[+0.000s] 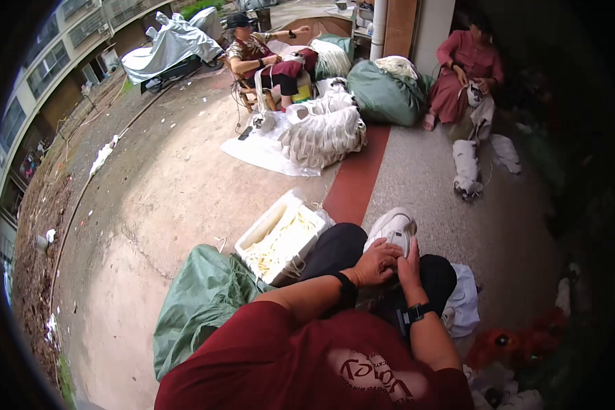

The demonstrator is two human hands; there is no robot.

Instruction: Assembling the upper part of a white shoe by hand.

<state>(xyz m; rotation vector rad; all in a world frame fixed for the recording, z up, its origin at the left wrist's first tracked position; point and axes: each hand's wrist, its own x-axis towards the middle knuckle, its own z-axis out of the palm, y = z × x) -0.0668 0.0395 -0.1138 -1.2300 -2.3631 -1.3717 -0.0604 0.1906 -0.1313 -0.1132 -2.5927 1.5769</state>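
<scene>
A white shoe (pixel 392 227) rests over my lap, between my knees, its toe pointing away from me. My left hand (pixel 377 264) is bent over the near part of the shoe, fingers curled at its opening. Along the shoe's right side lies my right hand (pixel 410 268), gripping it with the thumb side up. Whether a lace is pinched between the fingers is too small to make out. Left of my knee stands a white foam box (pixel 243 240) holding a heap of pale cream laces (pixel 280 239).
A green sack (pixel 201 301) slumps by my left side. Ahead, white shoe uppers (pixel 324 133) are piled on a white sheet (pixel 253 152). Two seated people (pixel 253 58) (pixel 468 65) handle similar shoes near big green bags (pixel 386 96). White shoe pieces (pixel 466 167) lie on the right floor.
</scene>
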